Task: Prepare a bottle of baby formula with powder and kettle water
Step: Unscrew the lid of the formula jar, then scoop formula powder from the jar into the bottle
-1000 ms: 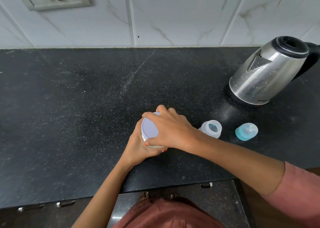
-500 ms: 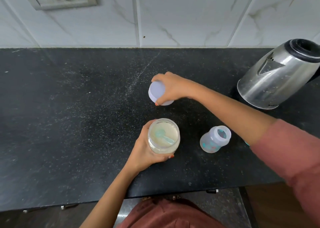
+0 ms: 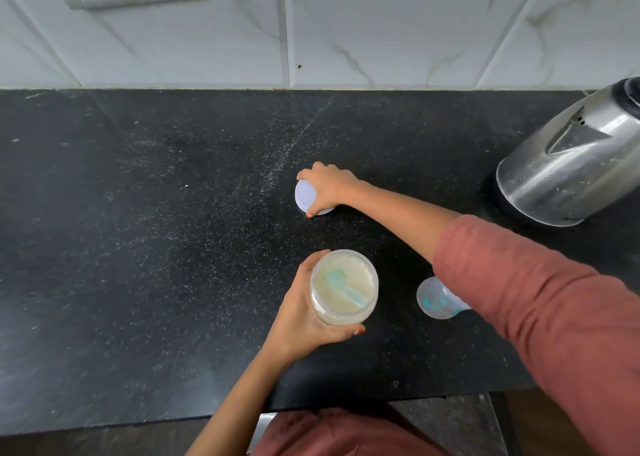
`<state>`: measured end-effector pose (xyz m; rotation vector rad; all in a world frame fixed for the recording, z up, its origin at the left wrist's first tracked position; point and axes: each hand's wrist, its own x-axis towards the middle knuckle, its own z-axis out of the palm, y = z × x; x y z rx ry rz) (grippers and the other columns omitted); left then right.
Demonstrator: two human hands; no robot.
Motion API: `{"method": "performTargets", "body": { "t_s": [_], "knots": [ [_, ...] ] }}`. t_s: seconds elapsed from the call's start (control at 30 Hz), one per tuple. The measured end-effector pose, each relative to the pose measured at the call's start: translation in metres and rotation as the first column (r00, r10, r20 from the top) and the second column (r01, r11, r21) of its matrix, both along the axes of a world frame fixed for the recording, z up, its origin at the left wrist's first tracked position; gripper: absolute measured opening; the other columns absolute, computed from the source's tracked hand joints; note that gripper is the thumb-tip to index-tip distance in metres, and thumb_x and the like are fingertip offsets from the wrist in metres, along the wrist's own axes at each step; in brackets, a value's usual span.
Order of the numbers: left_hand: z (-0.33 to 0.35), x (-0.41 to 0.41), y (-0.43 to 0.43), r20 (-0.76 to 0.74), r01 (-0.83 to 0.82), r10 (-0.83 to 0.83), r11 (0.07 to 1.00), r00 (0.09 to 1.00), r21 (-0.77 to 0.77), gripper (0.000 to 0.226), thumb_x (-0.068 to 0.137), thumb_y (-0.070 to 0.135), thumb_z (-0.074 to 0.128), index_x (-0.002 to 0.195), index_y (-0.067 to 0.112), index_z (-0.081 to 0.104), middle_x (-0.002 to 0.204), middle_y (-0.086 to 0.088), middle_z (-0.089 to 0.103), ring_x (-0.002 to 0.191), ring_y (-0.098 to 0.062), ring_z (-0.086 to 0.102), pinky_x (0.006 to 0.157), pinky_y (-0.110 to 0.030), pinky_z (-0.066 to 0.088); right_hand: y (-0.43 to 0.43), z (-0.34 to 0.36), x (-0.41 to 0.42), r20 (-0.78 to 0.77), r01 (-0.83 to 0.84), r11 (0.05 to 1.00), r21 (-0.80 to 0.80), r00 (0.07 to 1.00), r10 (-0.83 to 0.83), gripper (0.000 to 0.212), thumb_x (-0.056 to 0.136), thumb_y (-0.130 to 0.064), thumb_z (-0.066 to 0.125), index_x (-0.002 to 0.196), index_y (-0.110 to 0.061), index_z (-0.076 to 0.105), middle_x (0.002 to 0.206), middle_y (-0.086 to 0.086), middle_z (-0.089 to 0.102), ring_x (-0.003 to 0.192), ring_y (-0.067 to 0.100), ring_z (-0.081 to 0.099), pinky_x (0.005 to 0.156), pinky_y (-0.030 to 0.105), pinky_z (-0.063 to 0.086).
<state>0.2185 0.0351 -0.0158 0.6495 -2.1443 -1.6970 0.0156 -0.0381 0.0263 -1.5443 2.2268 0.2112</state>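
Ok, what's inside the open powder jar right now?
Pale powder fills the jar, with a teal scoop lying on it, partly dusted. The left hand grips the jar's side, so the powder's depth cannot be seen.

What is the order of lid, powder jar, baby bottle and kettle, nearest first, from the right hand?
1. lid, in the right hand
2. powder jar, in the left hand
3. baby bottle, right of the jar
4. kettle, far right

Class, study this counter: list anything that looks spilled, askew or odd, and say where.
A pale dusty streak runs diagonally across the black counter, ending near the lid that the right hand holds; it may be spilled powder or a scratch. Nothing else stands out.
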Motion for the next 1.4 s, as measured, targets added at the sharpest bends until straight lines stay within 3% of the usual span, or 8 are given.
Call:
{"method": "performTargets", "body": {
  "t_s": [0.2,0.3,0.43,0.7,0.83,1.07,1.3,1.4],
  "knots": [
    [0.001,0.0,0.001,-0.008,0.002,-0.002,1.0,1.0,0.006,0.095,0.043,0.044,0.081,0.124,0.04,0.031,0.129,0.017,0.043,0.119,0.003,0.044,0.095,-0.012,0.037,0.009,0.01,0.0,0.024,0.036,0.998,-0.045,0.999,-0.035,0.083,0.075,-0.039,0.071,0.141,-0.02,0.025,0.144,0.01,0.029,0.132,0.033,0.031,0.097,0.047,0.037],
    [0.003,0.0,0.001,-0.022,0.003,-0.003,1.0,1.0,-0.001,0.093,0.044,0.044,0.08,0.123,0.04,0.032,0.129,0.016,0.042,0.118,0.006,0.043,0.093,-0.006,0.034,0.025,0.032,0.002,0.09,0.08,0.985,-0.154,0.994,-0.066,0.063,0.078,-0.032,0.069,0.132,-0.016,0.041,0.136,0.009,0.042,0.121,0.028,0.044,0.089,0.039,0.041],
    [0.005,0.0,0.002,-0.051,0.001,-0.001,1.0,0.999,-0.01,0.089,0.044,0.043,0.079,0.12,0.038,0.034,0.126,0.017,0.044,0.116,0.01,0.043,0.09,-0.004,0.033,0.059,0.07,0.014,0.259,0.201,0.939,-0.28,0.957,-0.127,0.029,0.08,-0.017,0.068,0.107,-0.01,0.061,0.115,0.008,0.06,0.093,0.019,0.057,0.086,0.034,0.047],
    [0.01,0.0,0.005,-0.064,-0.008,0.007,1.0,0.998,-0.011,0.088,0.042,0.041,0.079,0.119,0.04,0.036,0.123,0.019,0.045,0.113,0.009,0.046,0.087,-0.005,0.036,0.142,0.108,0.068,0.369,0.245,0.939,-0.242,0.918,-0.145,0.006,0.079,-0.012,0.066,0.083,-0.01,0.069,0.086,0.002,0.071,0.076,0.009,0.063,0.076,0.029,0.054],
    [0.013,0.001,0.006,-0.065,-0.005,0.006,1.0,0.998,0.007,0.087,0.042,0.041,0.079,0.117,0.042,0.036,0.119,0.02,0.048,0.109,0.009,0.049,0.084,-0.006,0.039,0.156,0.097,0.091,0.265,0.22,0.963,-0.157,0.948,-0.174,0.009,0.08,-0.025,0.067,0.083,-0.018,0.061,0.097,-0.002,0.062,0.089,0.018,0.061,0.069,0.029,0.042],
    [0.013,0.002,0.006,-0.058,0.003,-0.001,0.999,0.998,0.034,0.088,0.042,0.04,0.079,0.117,0.044,0.034,0.116,0.023,0.049,0.108,0.011,0.049,0.082,-0.006,0.04,0.149,0.089,0.109,-0.075,0.12,0.988,-0.098,0.989,-0.127,0.036,0.082,-0.038,0.063,0.109,-0.017,0.056,0.11,0.004,0.059,0.1,0.025,0.059,0.07,0.03,0.034],
    [0.015,0.001,0.007,-0.078,0.012,-0.008,0.999,0.997,0.049,0.087,0.041,0.04,0.077,0.116,0.04,0.034,0.116,0.021,0.047,0.107,0.014,0.048,0.082,-0.005,0.039,0.14,0.089,0.11,-0.156,0.094,0.993,-0.075,0.982,-0.105,0.022,0.086,-0.02,0.06,0.107,-0.015,0.056,0.106,0.004,0.061,0.077,0.019,0.046,0.066,0.03,0.029],
    [0.014,0.001,0.007,-0.071,0.01,-0.007,0.999,0.997,0.047,0.088,0.041,0.041,0.078,0.117,0.042,0.033,0.118,0.021,0.048,0.109,0.01,0.049,0.084,-0.006,0.039,0.144,0.091,0.107,-0.147,0.111,0.983,-0.143,0.98,-0.132,0.021,0.088,-0.018,0.055,0.109,-0.015,0.056,0.109,0.005,0.059,0.088,0.022,0.055,0.068,0.029,0.029]
  ]
}}
